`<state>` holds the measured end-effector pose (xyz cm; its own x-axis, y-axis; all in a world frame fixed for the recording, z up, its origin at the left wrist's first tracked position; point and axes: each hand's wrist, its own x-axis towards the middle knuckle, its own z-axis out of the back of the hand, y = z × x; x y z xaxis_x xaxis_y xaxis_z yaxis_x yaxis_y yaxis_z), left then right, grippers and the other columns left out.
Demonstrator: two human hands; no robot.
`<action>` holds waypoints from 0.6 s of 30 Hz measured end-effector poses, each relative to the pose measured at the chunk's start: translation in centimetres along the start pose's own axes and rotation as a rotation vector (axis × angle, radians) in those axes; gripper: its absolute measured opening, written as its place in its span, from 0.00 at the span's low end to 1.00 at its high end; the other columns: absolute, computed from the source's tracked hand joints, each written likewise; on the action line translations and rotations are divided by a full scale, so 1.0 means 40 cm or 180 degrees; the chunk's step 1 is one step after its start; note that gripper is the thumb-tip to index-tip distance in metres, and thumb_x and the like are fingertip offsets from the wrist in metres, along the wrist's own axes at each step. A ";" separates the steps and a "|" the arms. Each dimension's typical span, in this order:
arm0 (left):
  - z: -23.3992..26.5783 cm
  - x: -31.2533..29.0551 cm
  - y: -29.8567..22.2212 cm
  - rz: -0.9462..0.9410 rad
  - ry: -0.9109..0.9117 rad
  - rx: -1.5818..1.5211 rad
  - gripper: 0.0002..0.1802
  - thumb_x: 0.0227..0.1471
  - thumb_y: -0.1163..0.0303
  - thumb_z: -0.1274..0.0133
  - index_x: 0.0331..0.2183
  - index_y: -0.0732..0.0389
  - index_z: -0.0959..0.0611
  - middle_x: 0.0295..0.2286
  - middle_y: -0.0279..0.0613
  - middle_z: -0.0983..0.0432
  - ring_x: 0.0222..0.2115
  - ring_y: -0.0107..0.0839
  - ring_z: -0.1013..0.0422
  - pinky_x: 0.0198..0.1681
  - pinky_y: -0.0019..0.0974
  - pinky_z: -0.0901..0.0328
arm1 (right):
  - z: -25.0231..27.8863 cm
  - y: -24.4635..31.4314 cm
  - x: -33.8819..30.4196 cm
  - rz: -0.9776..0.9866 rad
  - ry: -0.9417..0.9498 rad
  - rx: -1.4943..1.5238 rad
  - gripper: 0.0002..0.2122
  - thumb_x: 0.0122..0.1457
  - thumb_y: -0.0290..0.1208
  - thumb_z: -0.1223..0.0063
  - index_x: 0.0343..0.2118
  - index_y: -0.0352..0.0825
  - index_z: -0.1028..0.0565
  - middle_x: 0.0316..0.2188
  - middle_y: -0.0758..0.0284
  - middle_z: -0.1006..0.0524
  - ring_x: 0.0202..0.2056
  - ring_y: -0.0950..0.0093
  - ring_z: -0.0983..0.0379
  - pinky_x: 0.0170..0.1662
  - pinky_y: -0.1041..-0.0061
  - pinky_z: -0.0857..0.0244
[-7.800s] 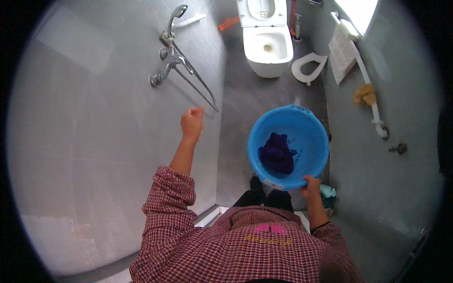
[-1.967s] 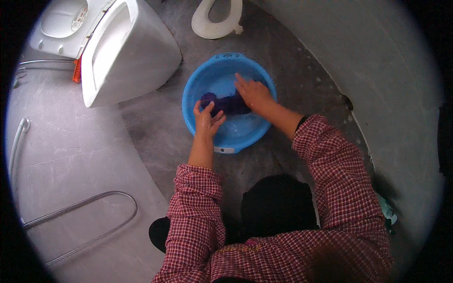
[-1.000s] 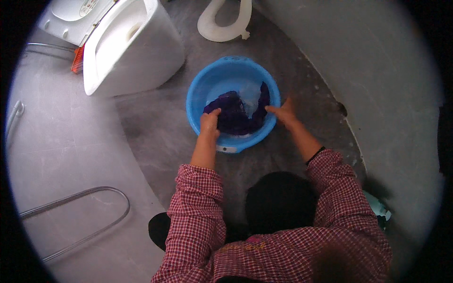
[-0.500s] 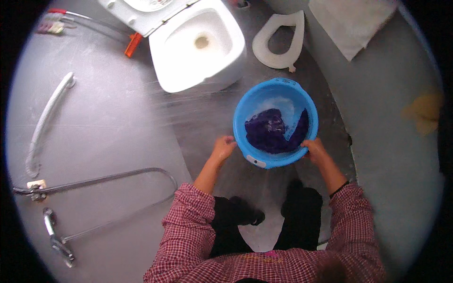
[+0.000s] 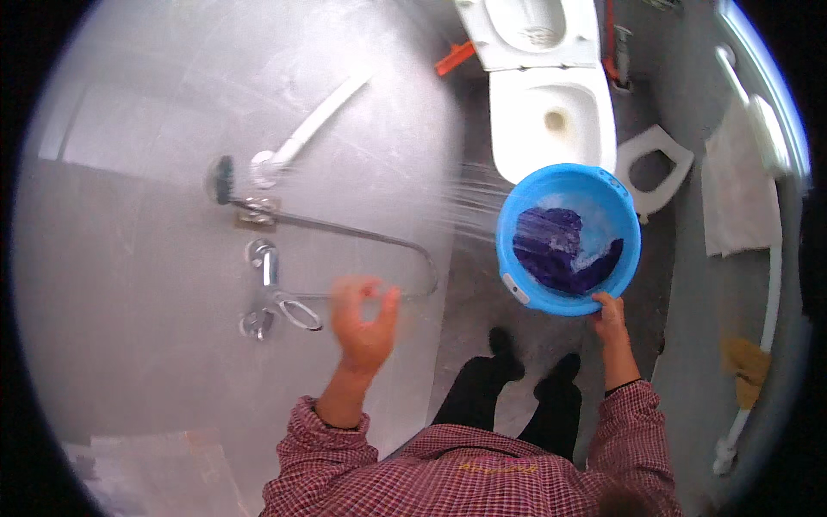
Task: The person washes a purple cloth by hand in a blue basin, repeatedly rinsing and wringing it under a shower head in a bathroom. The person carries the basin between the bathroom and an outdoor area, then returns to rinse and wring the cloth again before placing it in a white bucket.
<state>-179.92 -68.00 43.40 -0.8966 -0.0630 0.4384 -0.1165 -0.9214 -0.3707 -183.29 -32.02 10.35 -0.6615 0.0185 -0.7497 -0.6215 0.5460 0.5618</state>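
The left hand (image 5: 365, 326), left of centre, is a blur to me; its fingers are half curled with a gap before the thumb, and I can make out nothing in it. It is near the chrome mixer tap (image 5: 268, 274), though I can't tell whether they touch. The shower head (image 5: 223, 179), upper left, is smeared too. The right hand (image 5: 610, 319) grips the basin's lower edge, its thumb over the rim and most of its fingers hidden from me. The toilet (image 5: 551, 108) is cut off at the top of the frame, its front corner covered by the basin.

The blue basin (image 5: 605, 205) is right of centre, round and glossy, with a pale label on its lower left. Inside, the purple cloth (image 5: 551, 257) looks soaked and dark, bunched broad on the left and tapering into a strip that curls up on the right. Whitish water shows around it, and thin streaks of spray (image 5: 478, 207) cross from the left, blurring its upper folds.
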 end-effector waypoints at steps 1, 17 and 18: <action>0.076 0.045 -0.003 -0.0570 -0.0651 0.0492 0.19 0.47 0.66 0.42 0.41 0.63 0.25 0.37 0.44 0.28 0.38 0.40 0.34 0.45 0.43 0.41 | -0.024 0.010 -0.007 -0.0009 0.0021 -0.0010 0.10 0.43 0.23 0.46 0.30 0.35 0.31 0.26 0.68 0.30 0.29 0.72 0.30 0.29 0.70 0.33; 0.267 0.463 0.197 -0.0878 -0.0252 0.1008 0.15 0.60 0.70 0.58 0.47 0.61 0.23 0.42 0.41 0.31 0.43 0.31 0.36 0.44 0.33 0.39 | -0.299 0.061 0.066 -0.0074 -0.0167 0.0243 0.10 0.46 0.23 0.46 0.32 0.33 0.32 0.26 0.64 0.28 0.27 0.68 0.29 0.27 0.66 0.33; 0.254 0.466 0.195 -0.0839 -0.0335 0.1121 0.15 0.60 0.71 0.58 0.47 0.61 0.23 0.41 0.41 0.31 0.41 0.30 0.36 0.42 0.32 0.39 | -0.312 0.062 0.074 -0.0026 -0.0146 0.0310 0.09 0.46 0.23 0.46 0.31 0.33 0.32 0.25 0.63 0.28 0.26 0.67 0.29 0.26 0.66 0.33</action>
<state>-193.20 -80.26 57.00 -0.8053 0.1695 0.5682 -0.1662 -0.9844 0.0580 -192.03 -41.07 13.91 -0.6352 0.0510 -0.7706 -0.5815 0.6251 0.5207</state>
